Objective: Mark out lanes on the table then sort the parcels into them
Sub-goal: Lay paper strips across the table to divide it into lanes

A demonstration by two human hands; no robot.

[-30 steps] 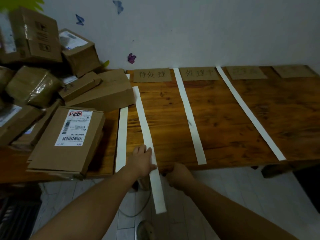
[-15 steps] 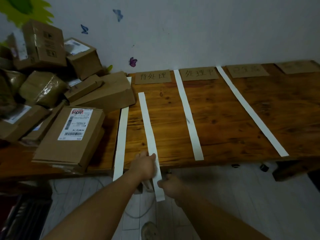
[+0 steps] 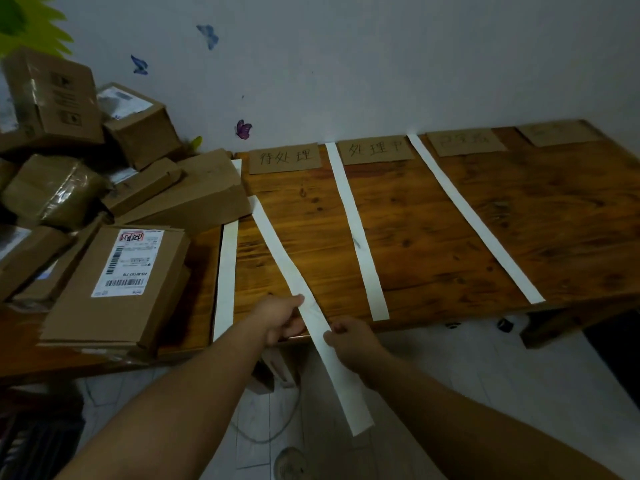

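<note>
Past the left hand (image 3: 282,318), at the far edge of the surface (image 3: 433,237), a cardboard sign (image 3: 284,158) reads 待处理. Another sign (image 3: 376,151), further right, reads 处理中. Two more cardboard signs lie to the right of these, but their writing is too faint to read. To the left of the left hand, a flat parcel (image 3: 114,289) carries a white shipping label (image 3: 128,263) with barcodes and a red mark; the small print cannot be read.

Both hands are closed on a loose white strip (image 3: 277,244). The left hand pinches it at the near edge of the surface, and the right hand (image 3: 349,336) grips it just beyond that edge. The strip runs slanted away from the hands toward the box pile (image 3: 69,150), and its near end hangs over the floor (image 3: 450,358).

Just left of the left hand lies a straight strip (image 3: 227,271). To the right of the right hand lie two more strips (image 3: 360,237), with bare wood between them. The piled parcels crowd the area left of the hands, and one large box (image 3: 204,195) covers part of the leftmost strip.
</note>
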